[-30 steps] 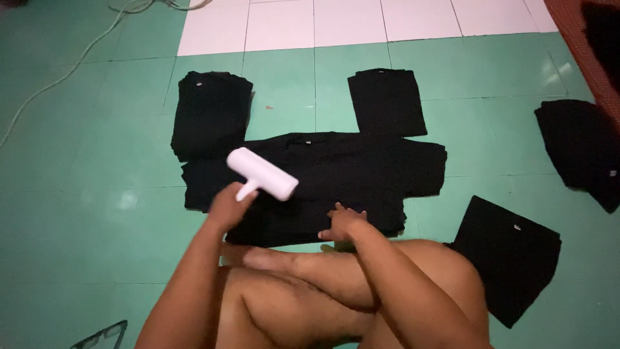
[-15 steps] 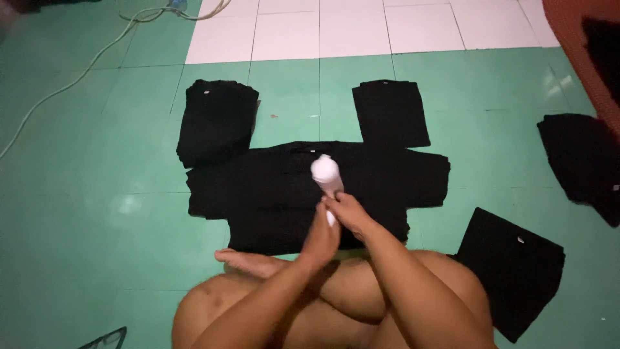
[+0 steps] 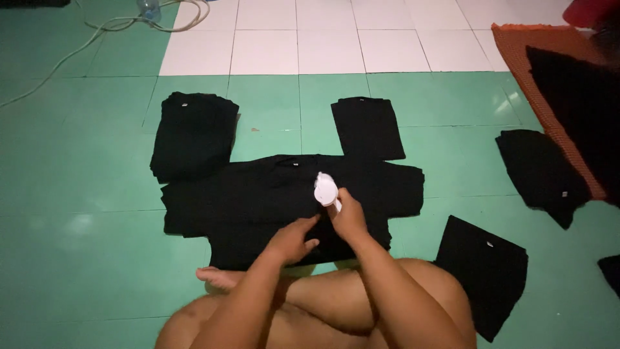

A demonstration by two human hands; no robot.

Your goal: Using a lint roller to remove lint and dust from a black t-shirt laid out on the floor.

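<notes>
Head view: seated cross-legged on a green tiled floor, a person works a white lint roller (image 3: 325, 189) over a black T-shirt (image 3: 284, 200) spread flat at centre frame. The right hand (image 3: 349, 216) is clamped on the roller's handle; the left hand (image 3: 292, 238) rests flat, fingers loose, pinning the cloth just beside it. Folded black shirts lie at upper left (image 3: 194, 132), upper centre (image 3: 367, 127) and lower right (image 3: 483, 271). The rolling step appears under way; the next stroke likely calls for keeping the fabric taut.
</notes>
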